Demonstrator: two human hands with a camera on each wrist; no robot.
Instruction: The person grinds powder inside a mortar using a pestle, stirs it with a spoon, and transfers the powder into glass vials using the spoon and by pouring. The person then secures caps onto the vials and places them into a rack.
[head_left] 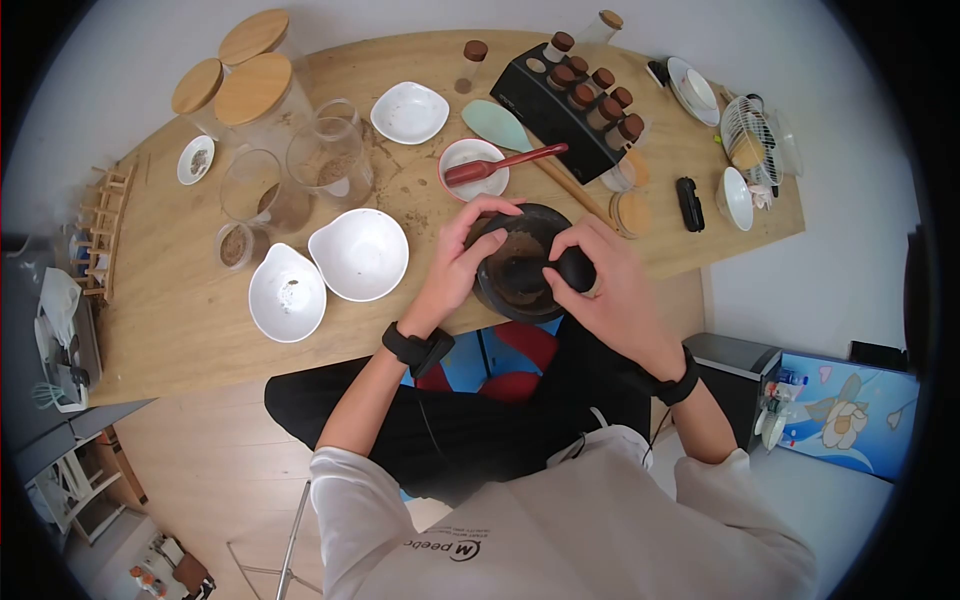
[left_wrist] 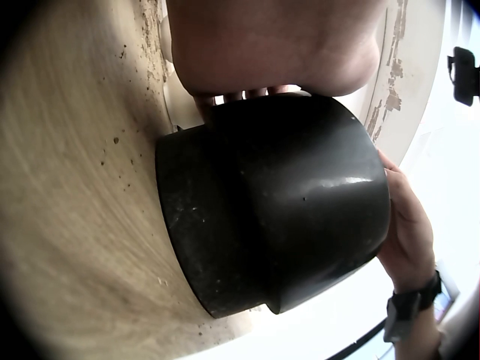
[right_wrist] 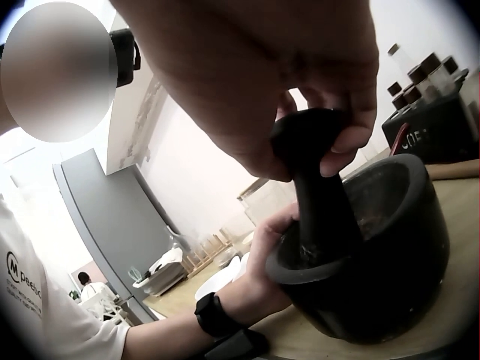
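A black stone mortar point(left_wrist: 300, 202) stands on the wooden table close to its front edge, with brown powder point(head_left: 522, 246) inside. My left hand point(head_left: 462, 255) grips the mortar's left rim, thumb over the edge and fingers along the outer wall. From the right, my right hand point(head_left: 618, 290) holds the black pestle point(right_wrist: 324, 206) by its rounded top. The pestle slants down into the bowl, and its lower end is hidden behind the near rim in the right wrist view.
Beyond the mortar, a red scoop point(head_left: 505, 164) lies across a small bowl point(head_left: 458, 155), beside a pale green spatula point(head_left: 497, 126). A black rack point(head_left: 560, 118) holds several corked vials. White bowls point(head_left: 360, 255) and glass jars point(head_left: 335, 165) stand left. A black clip-like object point(head_left: 690, 204) lies right.
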